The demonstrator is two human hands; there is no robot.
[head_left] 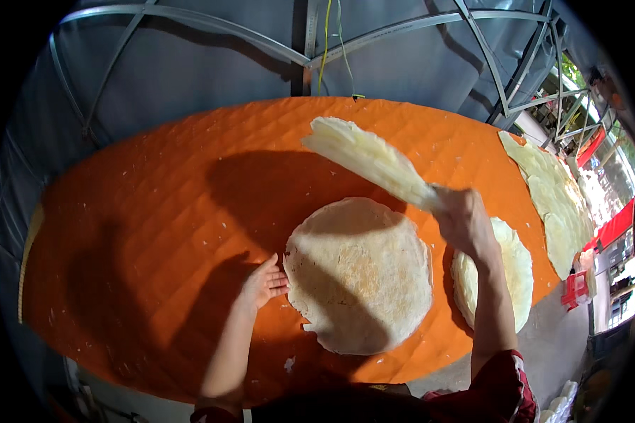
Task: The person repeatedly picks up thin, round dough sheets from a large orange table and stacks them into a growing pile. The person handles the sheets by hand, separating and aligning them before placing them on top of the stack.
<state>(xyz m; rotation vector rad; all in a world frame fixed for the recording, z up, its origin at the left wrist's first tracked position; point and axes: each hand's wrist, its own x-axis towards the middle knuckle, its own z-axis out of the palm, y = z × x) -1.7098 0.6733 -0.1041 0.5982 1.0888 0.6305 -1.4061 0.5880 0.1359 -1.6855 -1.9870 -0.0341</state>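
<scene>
Right hand holding a fan of thin pale sheets above a round flat sheet; left hand at the round sheet's edge.

The right hand (462,218) is closed around the narrow end of a bundle of thin sheets (370,158), whose long axis runs from the grip toward 10 o'clock, raised over the orange quilted desk (141,211). The large round sheet (360,275) lies flat directly at 7 o'clock from that hand. The left hand (264,282) rests on the desk at the round sheet's 9 o'clock rim, fingers (279,285) extended and open, tips just touching or just beside the edge; it is the nearer hand to the sheet. A second stack of round sheets (515,271) lies at 3 o'clock, partly behind the right forearm. More sheets (554,197) line the desk's far right edge.
</scene>
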